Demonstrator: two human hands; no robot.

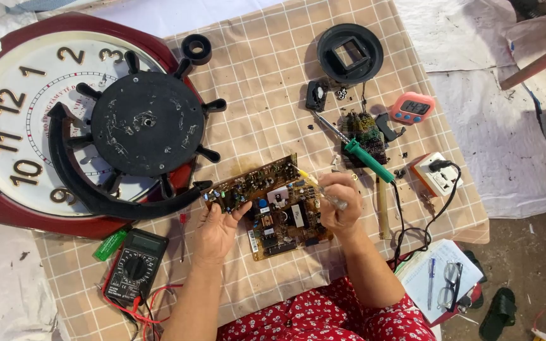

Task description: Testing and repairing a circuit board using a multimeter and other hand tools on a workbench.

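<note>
Seen from above, at the middle of a checked tan cloth [266,57]: a brown circuit board [273,205], crowded with small parts, lying flat and slightly skewed. Left hand [215,232] at the board's near-left edge, palm up, thumb hooked onto the board's edge, fingers tucked beneath (so how far spread, impossible to tell). Right hand [339,205] over the board's right side, fingers curled and pinched around a slim clear-handled tool [323,191] with a yellow end, angled up-left across the board.

Just right of that hand, a green-handled soldering iron [361,153] resting tip up-left, its black cord running down toward a white socket block [436,174] with a plug in it. Beyond the iron, a pink digital timer [412,107] and a round black housing [349,53] with a square opening.

To the left, a large round wall clock [7,113] in a dark red frame, half covered by a black disc with spokes [146,123]. Near the left forearm, a black multimeter [135,266] with red leads and a green marker-like thing [110,245]. At lower right, a notebook [440,268] bearing a pen and spectacles. Red flowered clothing at the bottom edge.
</note>
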